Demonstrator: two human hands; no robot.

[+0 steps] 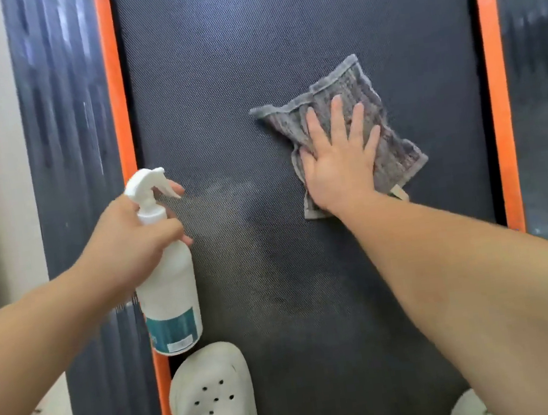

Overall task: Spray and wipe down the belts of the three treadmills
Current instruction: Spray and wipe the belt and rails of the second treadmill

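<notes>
On one treadmill belt (281, 51), wiping underway: right hand (339, 161) presses cloth (393, 151) flat, fingers spread; left hand (131, 238) grips spray bottle (168, 289) (other treadmills unseen).

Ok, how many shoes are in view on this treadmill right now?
2. One white perforated shoe stands on the belt at lower left, beside the orange strip. The second shoe shows only its toe at the bottom edge; the rest is hidden.

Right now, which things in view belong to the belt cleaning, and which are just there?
Job: white plastic spray bottle, gripped by left hand; grey woven cloth, pressed flat under right hand; dark textured treadmill belt.
Just there: white perforated clog; orange edge strips; ribbed dark side rails.
</notes>
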